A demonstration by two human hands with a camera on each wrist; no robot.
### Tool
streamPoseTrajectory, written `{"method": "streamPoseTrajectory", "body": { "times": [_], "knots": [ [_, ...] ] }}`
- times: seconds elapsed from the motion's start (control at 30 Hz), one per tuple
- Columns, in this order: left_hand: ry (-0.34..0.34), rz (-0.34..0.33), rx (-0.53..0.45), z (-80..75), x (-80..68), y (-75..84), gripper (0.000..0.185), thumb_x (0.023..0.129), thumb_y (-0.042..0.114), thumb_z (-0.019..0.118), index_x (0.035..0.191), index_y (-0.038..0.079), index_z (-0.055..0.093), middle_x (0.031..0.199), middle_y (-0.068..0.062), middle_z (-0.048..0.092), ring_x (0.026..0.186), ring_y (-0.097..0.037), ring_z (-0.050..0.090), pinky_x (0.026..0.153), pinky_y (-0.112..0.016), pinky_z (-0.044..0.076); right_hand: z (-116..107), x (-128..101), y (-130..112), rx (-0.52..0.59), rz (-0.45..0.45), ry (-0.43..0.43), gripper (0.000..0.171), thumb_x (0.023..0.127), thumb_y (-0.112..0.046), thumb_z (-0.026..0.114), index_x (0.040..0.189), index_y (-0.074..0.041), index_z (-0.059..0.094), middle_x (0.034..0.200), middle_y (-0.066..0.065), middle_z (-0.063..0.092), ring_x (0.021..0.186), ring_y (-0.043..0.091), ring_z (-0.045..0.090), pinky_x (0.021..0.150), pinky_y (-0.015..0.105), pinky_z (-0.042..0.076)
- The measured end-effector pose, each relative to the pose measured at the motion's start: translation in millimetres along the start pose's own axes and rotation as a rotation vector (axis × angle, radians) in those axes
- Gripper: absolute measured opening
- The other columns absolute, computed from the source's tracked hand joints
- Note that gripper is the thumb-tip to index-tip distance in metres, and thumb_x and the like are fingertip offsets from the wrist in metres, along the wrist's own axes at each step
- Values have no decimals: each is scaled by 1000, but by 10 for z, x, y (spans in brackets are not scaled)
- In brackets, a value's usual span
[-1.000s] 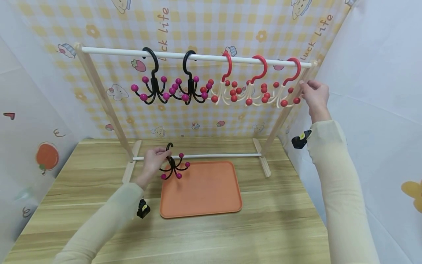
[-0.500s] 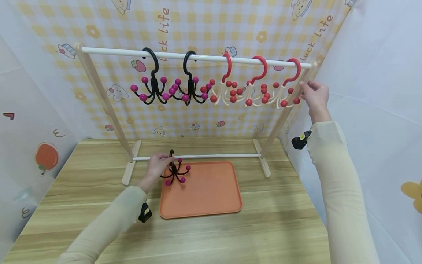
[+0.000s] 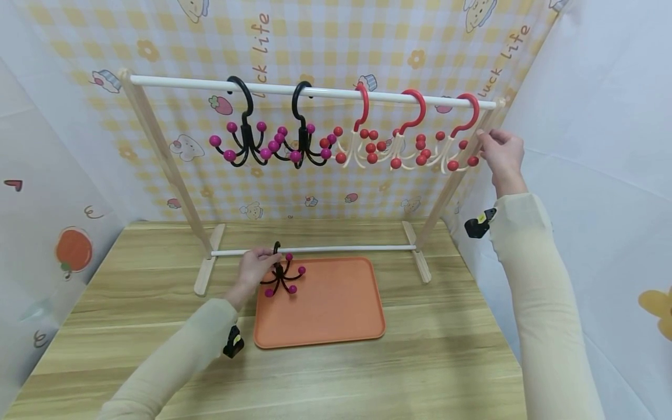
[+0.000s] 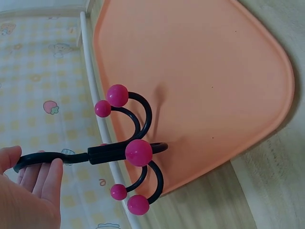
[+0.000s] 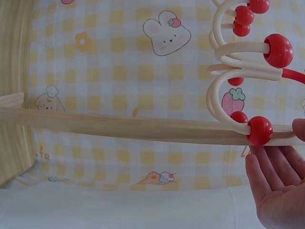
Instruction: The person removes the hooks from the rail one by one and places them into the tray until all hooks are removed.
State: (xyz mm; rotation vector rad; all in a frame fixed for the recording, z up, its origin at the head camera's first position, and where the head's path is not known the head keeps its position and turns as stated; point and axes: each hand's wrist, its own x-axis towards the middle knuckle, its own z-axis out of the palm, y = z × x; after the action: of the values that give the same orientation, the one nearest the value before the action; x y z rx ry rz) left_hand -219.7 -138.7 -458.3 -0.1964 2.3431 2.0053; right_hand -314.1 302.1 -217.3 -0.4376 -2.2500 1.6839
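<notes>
My left hand (image 3: 255, 268) pinches the hook of a black claw-shaped hanger (image 3: 280, 272) with magenta ball tips. The hanger is upright over the left back part of an orange tray (image 3: 336, 309); whether it touches the tray I cannot tell. In the left wrist view, the curved hook of the hanger (image 4: 107, 153) lies between thumb and fingers. My right hand (image 3: 504, 154) holds the upper part of the rack's right wooden post (image 5: 157, 131), thumb on one side and fingers on the other. A cream hanger (image 5: 243, 74) with red balls hangs close to those fingers.
From the rack's white top rail (image 3: 325, 93) hang two black hangers (image 3: 245, 137) on the left and three red-hooked cream hangers (image 3: 399, 140) on the right. A lower white bar (image 3: 346, 249) runs just behind the tray. The rack stands on a wooden table (image 3: 420, 350).
My left hand has lowered the black hanger and shifted it slightly right and nearer over the tray. My right hand stays on the post.
</notes>
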Motion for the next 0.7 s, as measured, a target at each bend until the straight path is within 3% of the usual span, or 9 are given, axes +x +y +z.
{"method": "streamPoseTrajectory", "body": {
  "times": [0.2,0.23,0.3,0.53,0.7],
  "knots": [
    [14,12,13,27,-15,-22,20,83,14,62,92,-4,60,92,-20,63,83,-28,61,72,-33,53,0,-1,4,6,-6,3,55,84,-39,56,130,-12,44,128,4,46,106,14,46,97,25,36],
    [35,-20,52,52,-78,78,20,84,11,61,94,-6,58,95,-23,62,86,-31,60,73,-33,53,0,-1,4,7,-6,3,54,84,-39,56,130,-12,45,128,5,46,105,13,46,97,25,36],
    [34,-24,68,61,-82,78,21,85,9,59,96,-8,58,96,-23,61,88,-33,59,70,-29,54,0,-4,4,8,-8,3,53,84,-39,56,129,-12,46,126,5,47,104,13,47,97,25,36],
    [26,-11,120,52,-111,76,25,85,11,60,100,-8,58,91,-18,63,88,-34,58,61,-20,50,-3,-5,0,12,-7,2,52,84,-39,57,128,-12,47,122,4,48,98,11,48,97,25,36],
    [35,3,157,38,-117,67,27,84,15,61,99,-7,59,91,-18,64,88,-34,58,67,-29,51,-3,1,4,12,-8,3,53,84,-39,57,128,-12,47,124,5,48,98,11,48,97,25,36]
  ]
}}
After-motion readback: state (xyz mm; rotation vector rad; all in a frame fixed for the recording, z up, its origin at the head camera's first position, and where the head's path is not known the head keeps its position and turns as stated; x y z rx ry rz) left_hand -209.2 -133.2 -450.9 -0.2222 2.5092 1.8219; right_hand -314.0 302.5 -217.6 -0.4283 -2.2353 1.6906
